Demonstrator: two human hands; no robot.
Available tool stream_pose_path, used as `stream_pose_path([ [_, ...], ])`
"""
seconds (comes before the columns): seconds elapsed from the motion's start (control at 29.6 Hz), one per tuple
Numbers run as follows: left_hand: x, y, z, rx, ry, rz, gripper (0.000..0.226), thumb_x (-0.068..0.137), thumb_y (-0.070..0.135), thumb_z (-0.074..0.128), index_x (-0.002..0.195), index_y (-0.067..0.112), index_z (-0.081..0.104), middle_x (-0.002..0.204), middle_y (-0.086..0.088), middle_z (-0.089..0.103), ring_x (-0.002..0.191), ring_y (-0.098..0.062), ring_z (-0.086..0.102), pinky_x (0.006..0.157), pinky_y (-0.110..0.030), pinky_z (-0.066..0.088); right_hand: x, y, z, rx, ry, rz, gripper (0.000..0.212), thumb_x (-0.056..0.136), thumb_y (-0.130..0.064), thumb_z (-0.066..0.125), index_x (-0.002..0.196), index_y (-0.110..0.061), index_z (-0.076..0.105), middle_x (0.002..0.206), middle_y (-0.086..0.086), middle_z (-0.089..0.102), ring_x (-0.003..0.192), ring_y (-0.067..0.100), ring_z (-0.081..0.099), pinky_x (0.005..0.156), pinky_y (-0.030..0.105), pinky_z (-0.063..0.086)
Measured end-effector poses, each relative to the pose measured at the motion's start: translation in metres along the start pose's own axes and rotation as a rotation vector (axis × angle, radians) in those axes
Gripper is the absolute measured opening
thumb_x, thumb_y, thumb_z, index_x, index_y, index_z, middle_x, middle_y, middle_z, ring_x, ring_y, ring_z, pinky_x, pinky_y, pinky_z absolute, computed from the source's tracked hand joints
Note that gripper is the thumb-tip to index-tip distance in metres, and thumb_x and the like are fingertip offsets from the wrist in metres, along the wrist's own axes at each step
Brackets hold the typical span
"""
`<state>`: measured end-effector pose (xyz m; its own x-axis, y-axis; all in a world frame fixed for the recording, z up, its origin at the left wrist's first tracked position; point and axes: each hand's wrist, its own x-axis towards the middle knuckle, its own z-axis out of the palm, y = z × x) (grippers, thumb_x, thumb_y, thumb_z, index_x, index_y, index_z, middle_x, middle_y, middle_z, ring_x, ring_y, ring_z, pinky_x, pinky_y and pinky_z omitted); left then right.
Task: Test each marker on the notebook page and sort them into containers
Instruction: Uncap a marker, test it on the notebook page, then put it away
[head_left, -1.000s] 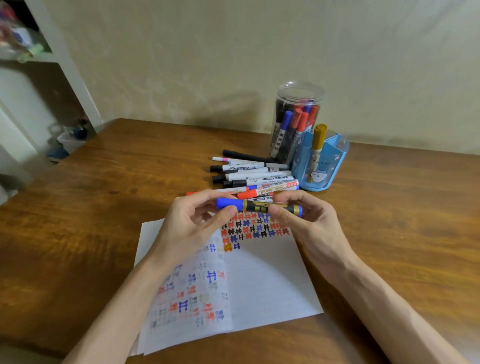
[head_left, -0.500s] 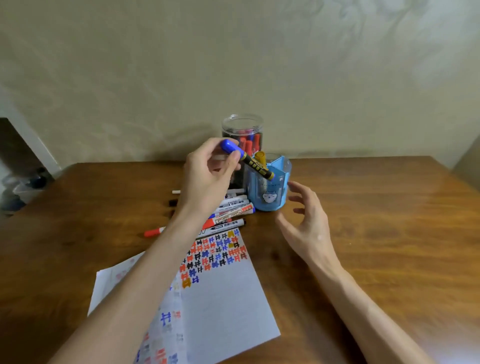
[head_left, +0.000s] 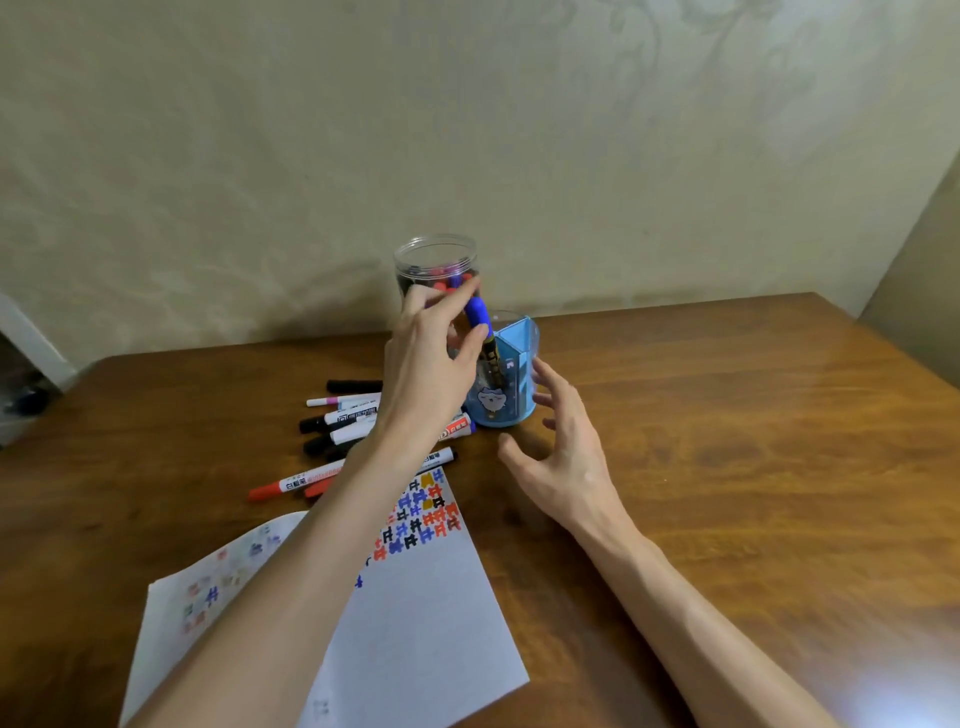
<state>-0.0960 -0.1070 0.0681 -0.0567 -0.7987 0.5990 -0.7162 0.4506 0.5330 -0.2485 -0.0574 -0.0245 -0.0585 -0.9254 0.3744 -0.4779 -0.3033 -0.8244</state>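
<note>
Left hand (head_left: 431, 358) pinched the blue-capped marker (head_left: 477, 312) between thumb and fingertips, its lower end inside the blue holder (head_left: 511, 387) just right of that hand. Right hand (head_left: 563, 460) was open with fingers spread, holding nothing, just beside the holder. Clear jar (head_left: 436, 257) stood behind the left hand; loose markers (head_left: 340, 415) and notebook page (head_left: 426, 597) lay by its wrist and forearm.

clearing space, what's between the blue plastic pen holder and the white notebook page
Head view: a red-labelled white marker and a black-capped white marker lie between the blue plastic pen holder and white notebook page.
</note>
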Motion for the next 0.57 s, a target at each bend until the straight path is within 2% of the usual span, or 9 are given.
stream_pose_path([
  [0.1, -0.002, -0.004, 0.005, -0.058, 0.015, -0.027, 0.053, 0.094, 0.016, 0.075, 0.144, 0.025, 0.060, 0.121, 0.004, 0.050, 0.077, -0.006, 0.059, 0.075, -0.018, 0.050, -0.002, 0.001, 0.001, -0.004, -0.002, -0.006, 0.087, 0.088, -0.018, 0.078, 0.161, -0.027, 0.030, 0.156, -0.011, 0.040, 0.139, 0.001, 0.043, 0.105, 0.010, 0.039],
  [0.2, -0.004, -0.007, 0.006, -0.112, 0.047, -0.042, 0.056, 0.091, 0.015, 0.077, 0.143, 0.025, 0.059, 0.120, 0.003, 0.049, 0.079, -0.003, 0.060, 0.073, -0.011, 0.050, -0.001, 0.001, 0.001, 0.009, -0.010, -0.010, 0.090, 0.089, -0.017, 0.077, 0.162, -0.028, 0.027, 0.160, -0.016, 0.031, 0.148, 0.001, 0.032, 0.116, 0.021, 0.038],
  [0.24, -0.005, -0.009, 0.005, -0.131, 0.057, -0.045, 0.055, 0.092, 0.015, 0.077, 0.142, 0.024, 0.058, 0.119, 0.003, 0.049, 0.080, 0.000, 0.060, 0.072, -0.008, 0.049, 0.000, 0.001, 0.000, 0.015, -0.025, -0.009, 0.093, 0.089, -0.017, 0.077, 0.163, -0.031, 0.022, 0.166, -0.013, 0.026, 0.155, 0.004, 0.025, 0.121, 0.026, 0.033],
  [0.3, -0.010, -0.013, 0.004, -0.162, 0.068, -0.058, 0.051, 0.094, 0.014, 0.074, 0.141, 0.023, 0.059, 0.118, 0.002, 0.050, 0.084, 0.007, 0.060, 0.073, -0.005, 0.049, 0.002, -0.001, -0.002, 0.045, -0.074, 0.009, 0.099, 0.091, -0.019, 0.076, 0.160, -0.043, 0.010, 0.173, -0.010, 0.017, 0.160, 0.007, 0.015, 0.125, 0.028, 0.023],
  [0.37, -0.018, -0.020, 0.002, -0.180, 0.067, -0.089, 0.046, 0.095, 0.012, 0.072, 0.139, 0.023, 0.060, 0.118, 0.001, 0.052, 0.088, 0.011, 0.060, 0.072, -0.003, 0.048, 0.002, -0.001, -0.001, 0.059, -0.095, 0.022, 0.101, 0.091, -0.020, 0.076, 0.160, -0.046, 0.007, 0.174, -0.011, 0.016, 0.159, 0.004, 0.015, 0.125, 0.026, 0.022],
  [0.47, -0.032, -0.035, -0.002, -0.157, 0.034, -0.131, 0.043, 0.097, 0.011, 0.069, 0.137, 0.024, 0.061, 0.120, 0.001, 0.056, 0.091, 0.006, 0.062, 0.070, -0.003, 0.048, -0.004, -0.002, 0.003, 0.029, -0.053, 0.045, 0.098, 0.092, -0.020, 0.076, 0.166, -0.036, 0.013, 0.173, -0.011, 0.017, 0.158, 0.005, 0.017, 0.126, 0.032, 0.025],
  [0.57, -0.046, -0.055, -0.014, -0.101, -0.008, -0.185, 0.042, 0.097, 0.014, 0.070, 0.136, 0.026, 0.062, 0.121, 0.004, 0.058, 0.094, 0.002, 0.063, 0.066, -0.006, 0.049, -0.008, -0.005, 0.003, 0.003, -0.003, 0.061, 0.091, 0.092, -0.019, 0.076, 0.164, -0.032, 0.021, 0.170, -0.008, 0.024, 0.154, 0.006, 0.026, 0.119, 0.024, 0.031],
])
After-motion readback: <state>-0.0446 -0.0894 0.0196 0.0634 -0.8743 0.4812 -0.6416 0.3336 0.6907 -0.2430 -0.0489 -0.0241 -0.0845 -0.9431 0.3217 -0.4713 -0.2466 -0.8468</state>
